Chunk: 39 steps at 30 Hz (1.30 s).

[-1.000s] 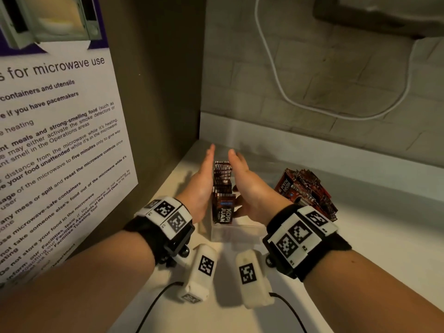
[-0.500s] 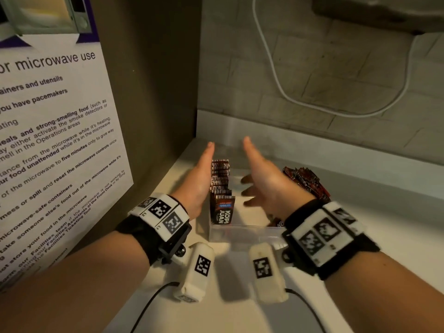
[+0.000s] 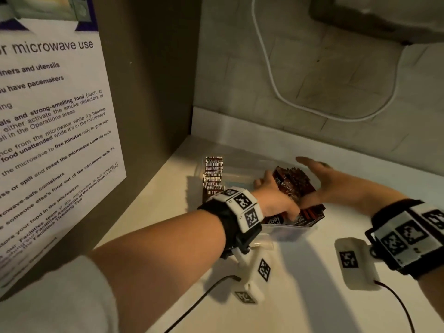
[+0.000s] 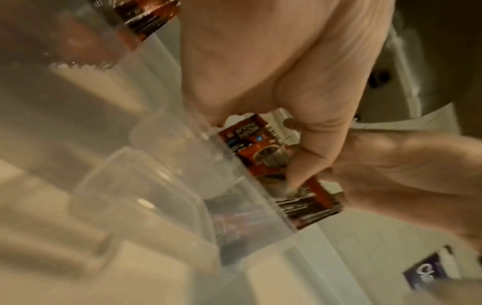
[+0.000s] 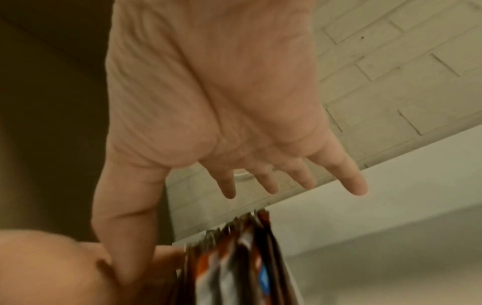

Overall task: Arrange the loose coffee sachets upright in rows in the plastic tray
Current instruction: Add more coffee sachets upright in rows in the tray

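both hands close in on a loose bundle of red-and-brown coffee sachets (image 3: pixel 294 188) at the right side of the clear plastic tray (image 3: pixel 286 233).

the bundle leans untidily against the tray's near right corner, with the left hand (image 3: pixel 274 200) on its left side and the right hand (image 3: pixel 336 183) on its right. the left thumb curls onto the front of a sachet, pinching it; the other left fingers are mostly hidden behind the bundle. the right hand's fingers (image 5: pixel 349 175) are straight and spread, its thumb reaching down beside the sachet tops. a neat upright row of dark sachets (image 3: pixel 213 173) stands along the tray's left side, well apart from the bundle. the tray sits on a pale countertop (image 3: pixel 300 284) in a corner, below a white cable (image 3: pixel 271 75) hanging on the brick wall, with a white printed microwave notice (image 3: pixel 55 131) on the left panel.
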### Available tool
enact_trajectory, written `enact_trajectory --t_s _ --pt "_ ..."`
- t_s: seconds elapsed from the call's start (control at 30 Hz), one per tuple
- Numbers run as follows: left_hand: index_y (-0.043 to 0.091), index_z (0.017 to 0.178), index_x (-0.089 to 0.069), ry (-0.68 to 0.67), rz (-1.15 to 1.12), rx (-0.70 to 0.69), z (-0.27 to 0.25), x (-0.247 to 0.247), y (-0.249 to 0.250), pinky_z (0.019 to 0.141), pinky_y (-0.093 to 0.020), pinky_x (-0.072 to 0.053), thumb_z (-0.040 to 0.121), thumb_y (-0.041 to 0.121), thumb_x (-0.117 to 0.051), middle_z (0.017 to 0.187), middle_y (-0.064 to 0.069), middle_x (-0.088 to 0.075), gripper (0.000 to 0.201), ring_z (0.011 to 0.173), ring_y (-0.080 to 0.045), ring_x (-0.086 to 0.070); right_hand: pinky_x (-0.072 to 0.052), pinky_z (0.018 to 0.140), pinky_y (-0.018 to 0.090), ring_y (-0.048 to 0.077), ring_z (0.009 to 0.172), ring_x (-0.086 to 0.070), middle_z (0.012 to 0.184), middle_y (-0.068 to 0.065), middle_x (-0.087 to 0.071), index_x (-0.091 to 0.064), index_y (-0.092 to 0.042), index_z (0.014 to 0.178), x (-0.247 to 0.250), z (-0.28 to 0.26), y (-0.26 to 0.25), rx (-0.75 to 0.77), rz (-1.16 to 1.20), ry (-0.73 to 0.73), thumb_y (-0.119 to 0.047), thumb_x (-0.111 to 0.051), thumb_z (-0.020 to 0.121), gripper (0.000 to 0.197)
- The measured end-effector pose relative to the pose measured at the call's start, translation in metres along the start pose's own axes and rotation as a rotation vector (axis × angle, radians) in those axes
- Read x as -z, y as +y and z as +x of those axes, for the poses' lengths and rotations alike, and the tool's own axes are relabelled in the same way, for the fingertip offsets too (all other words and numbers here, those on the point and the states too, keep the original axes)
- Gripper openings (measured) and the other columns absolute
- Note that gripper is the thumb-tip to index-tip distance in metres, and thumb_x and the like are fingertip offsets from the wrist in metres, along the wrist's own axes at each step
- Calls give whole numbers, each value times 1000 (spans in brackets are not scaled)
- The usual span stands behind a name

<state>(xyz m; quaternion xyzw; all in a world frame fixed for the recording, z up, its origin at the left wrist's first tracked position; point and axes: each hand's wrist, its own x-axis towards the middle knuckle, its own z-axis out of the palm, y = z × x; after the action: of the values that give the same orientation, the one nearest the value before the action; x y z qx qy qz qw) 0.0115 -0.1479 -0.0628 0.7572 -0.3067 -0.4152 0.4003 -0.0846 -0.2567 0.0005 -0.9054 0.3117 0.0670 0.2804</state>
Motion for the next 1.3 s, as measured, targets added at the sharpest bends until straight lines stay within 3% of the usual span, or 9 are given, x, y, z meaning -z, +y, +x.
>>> enact_trajectory --t_s 0.1,0.17,0.27,0.4,0.57,0.77,0.93,1.13,1.3 --pt "26 152 12 -16 41 30 10 -6 -3 115 -44 -27 65 12 -82 156 -11 -7 129 143 -33 -13 -42 103 40 30 137 -28 153 2 -14 -12 -43 149 -11 11 10 19 -80 -13 -12 -84 62 118" --pt "29 151 -1 9 44 20 12 -7 -4 112 -45 -33 59 15 -86 147 -9 -21 126 137 -32 -24 -39 107 47 33 141 -21 158 1 -2 -10 -51 146 -14 16 15 36 -120 -19 -15 -83 60 119" --pt "31 148 -9 -5 24 18 15 -7 -6 111 -46 -35 55 18 -89 141 -7 -26 123 132 -29 -31 -35 109 49 34 145 -11 159 -2 10 -9 -56 144 -16 20 18 60 -146 -44 -14 -79 65 114" --pt "33 140 -16 -42 -90 41 21 -7 -10 99 -48 -48 42 10 -81 132 -9 -44 120 121 -31 -48 -32 112 50 34 144 -12 157 -6 8 -15 -58 142 -20 25 22 86 -202 -62 -26 -85 62 111" --pt "21 136 -23 -35 -121 15 15 -3 -9 95 -47 -51 67 -12 -65 121 -13 -51 87 114 -31 -52 -35 110 50 35 141 -16 155 -6 1 -31 -56 134 -23 29 27 114 -197 -24 -35 -90 52 103" --pt "11 129 -51 89 -78 -14 20 -4 -9 96 -48 -51 68 -10 -62 120 -15 -62 66 112 -34 -58 -39 107 45 34 136 -27 154 -3 -5 -41 -54 128 -23 27 26 174 -161 -17 -27 -86 62 83" --pt "13 126 -57 104 -59 -54 24 -8 -10 95 -47 -51 68 -10 -62 117 -15 -64 63 111 -34 -59 -37 109 40 37 136 -27 155 1 -3 -46 -48 126 -27 30 27 174 -180 4 -27 -82 69 70" --pt "11 128 -57 144 -82 -50 21 -8 -7 94 -46 -49 81 -4 -53 120 -22 -62 49 115 -44 -56 -31 113 48 38 141 -19 155 9 -5 -48 -41 130 -29 36 31 165 -191 62 -35 -78 74 64" --pt "3 124 -59 162 -126 18 20 -9 -3 92 -49 -49 81 -4 -57 122 -27 -60 43 115 -46 -56 -32 112 47 39 137 -26 153 7 -8 -46 -41 133 -34 38 35 160 -174 62 -39 -80 69 72"
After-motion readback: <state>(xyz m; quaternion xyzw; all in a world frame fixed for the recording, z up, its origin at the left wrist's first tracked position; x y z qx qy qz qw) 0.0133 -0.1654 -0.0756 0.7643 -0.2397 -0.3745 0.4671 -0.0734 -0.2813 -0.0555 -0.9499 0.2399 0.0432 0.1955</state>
